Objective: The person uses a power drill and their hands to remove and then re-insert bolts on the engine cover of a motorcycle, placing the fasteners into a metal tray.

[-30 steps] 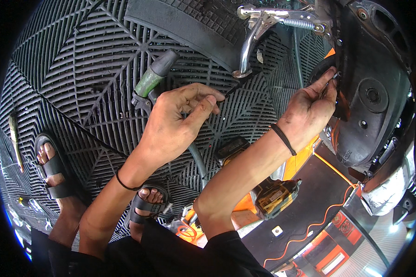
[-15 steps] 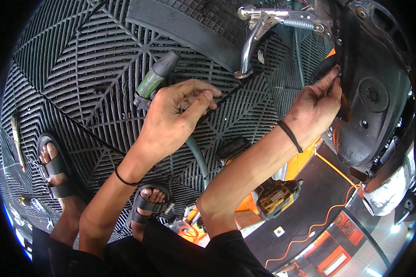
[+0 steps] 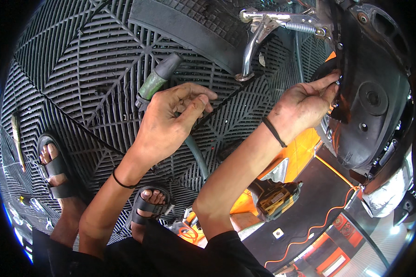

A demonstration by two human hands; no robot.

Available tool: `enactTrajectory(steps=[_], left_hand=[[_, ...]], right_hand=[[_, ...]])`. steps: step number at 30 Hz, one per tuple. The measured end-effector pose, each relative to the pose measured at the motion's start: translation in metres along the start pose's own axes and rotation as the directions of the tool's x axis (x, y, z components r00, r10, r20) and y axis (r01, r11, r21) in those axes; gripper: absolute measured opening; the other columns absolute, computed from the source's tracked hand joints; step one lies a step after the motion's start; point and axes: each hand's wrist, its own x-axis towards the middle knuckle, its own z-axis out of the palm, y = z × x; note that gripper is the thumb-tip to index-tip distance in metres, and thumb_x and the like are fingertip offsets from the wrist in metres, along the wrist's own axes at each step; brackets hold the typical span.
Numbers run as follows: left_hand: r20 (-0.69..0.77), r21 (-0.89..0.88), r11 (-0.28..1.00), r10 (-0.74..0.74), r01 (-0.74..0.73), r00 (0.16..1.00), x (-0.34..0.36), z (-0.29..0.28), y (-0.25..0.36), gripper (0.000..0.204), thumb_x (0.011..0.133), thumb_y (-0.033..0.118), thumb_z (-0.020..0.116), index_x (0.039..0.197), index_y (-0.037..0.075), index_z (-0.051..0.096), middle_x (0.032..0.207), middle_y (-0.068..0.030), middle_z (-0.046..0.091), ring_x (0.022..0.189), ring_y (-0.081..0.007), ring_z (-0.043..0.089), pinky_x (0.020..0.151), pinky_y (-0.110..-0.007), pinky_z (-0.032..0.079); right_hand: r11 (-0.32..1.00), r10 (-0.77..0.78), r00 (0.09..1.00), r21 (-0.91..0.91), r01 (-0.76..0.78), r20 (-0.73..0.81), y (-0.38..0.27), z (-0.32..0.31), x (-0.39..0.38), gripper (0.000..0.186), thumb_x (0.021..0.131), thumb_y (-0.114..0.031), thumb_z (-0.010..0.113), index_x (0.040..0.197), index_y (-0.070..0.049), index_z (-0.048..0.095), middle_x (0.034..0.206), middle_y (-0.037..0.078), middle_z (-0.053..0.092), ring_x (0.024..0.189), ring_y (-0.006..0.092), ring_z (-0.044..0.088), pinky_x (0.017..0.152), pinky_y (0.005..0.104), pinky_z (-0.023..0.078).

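At the right, my right hand (image 3: 305, 106) reaches to the edge of a black plastic cover (image 3: 356, 120) on a motorbike. Its thumb and index finger pinch beside a small shiny fastener there; whatever lies between the fingertips is too small to name. My left hand (image 3: 168, 122) hangs over the floor mat with fingers curled and thumb against them. What it holds, if anything, is hidden in the curl. Just beyond it lies a green and black hose nozzle (image 3: 159, 79), its hose (image 3: 196, 157) passing beneath the hand.
A chrome stand (image 3: 250, 51) with a spring (image 3: 300, 27) juts from the motorbike at the top. A yellow and black power tool (image 3: 275, 198) is below my right forearm. Black slatted mat (image 3: 92, 87) covers the floor; a brush (image 3: 17, 138) lies far left. My sandalled feet are lower left.
My right hand has shifted a little left and turned at the wrist, its fingertips staying at the cover's edge. My left hand has barely moved.
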Motion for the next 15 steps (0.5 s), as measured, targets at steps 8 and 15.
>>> enactTrajectory(steps=[8,15], left_hand=[[0.013,-0.011,1.000,0.012,-0.012,1.000,-0.001,-0.002,-0.001,0.026,0.103,0.018,0.055,0.114,-0.003,0.068,0.091,-0.0073,0.070,0.083,-0.0098,0.060,0.075,-0.024,0.048],[0.004,-0.001,0.999,-0.033,0.033,0.999,0.001,-0.010,0.000,0.027,0.104,0.017,0.054,0.116,-0.003,0.067,0.092,-0.0075,0.070,0.084,-0.0109,0.061,0.078,-0.025,0.049]], right_hand=[[1.000,0.004,1.000,0.005,-0.004,0.021,0.005,-0.001,0.014,0.031,0.102,-0.003,0.051,0.127,0.015,0.050,0.132,0.022,0.058,0.116,0.0223,0.065,0.105,0.0292,0.055],[0.969,-0.079,0.996,-0.236,0.066,-0.046,0.010,0.013,-0.003,0.040,0.102,-0.008,0.055,0.130,0.019,0.044,0.130,0.024,0.056,0.120,0.0306,0.059,0.104,0.0380,0.054]])
